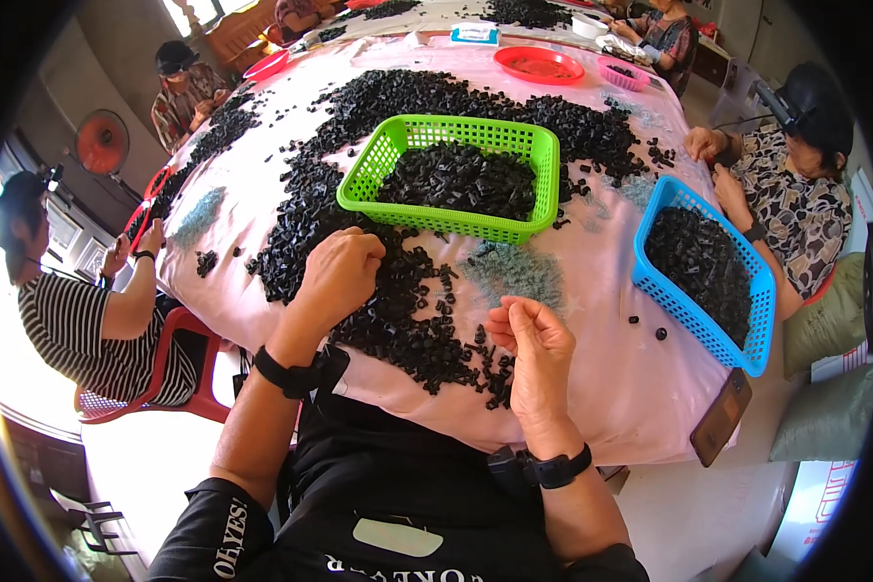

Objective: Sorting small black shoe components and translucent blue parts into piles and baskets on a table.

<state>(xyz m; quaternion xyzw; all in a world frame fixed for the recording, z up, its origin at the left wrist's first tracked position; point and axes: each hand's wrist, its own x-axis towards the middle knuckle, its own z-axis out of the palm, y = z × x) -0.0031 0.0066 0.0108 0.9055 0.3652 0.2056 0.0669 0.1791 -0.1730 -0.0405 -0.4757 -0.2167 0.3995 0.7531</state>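
Observation:
My left hand is over a heap of small black plastic pieces, just in front of the green basket. Its fingers are curled closed, and anything in them is hidden. Nearer the table's front edge, my right hand is raised with thumb and fingertips pinched together; what they hold, if anything, is too small to name. Just beyond it lies a patch of fine blue-green bits. More black pieces fill the green basket. Each of my wrists wears a dark band.
A blue basket of black pieces stands at the right, with a phone at the table edge. Red trays and a pink basket are farther back. Other people sit around the pink-covered table. A fan stands left.

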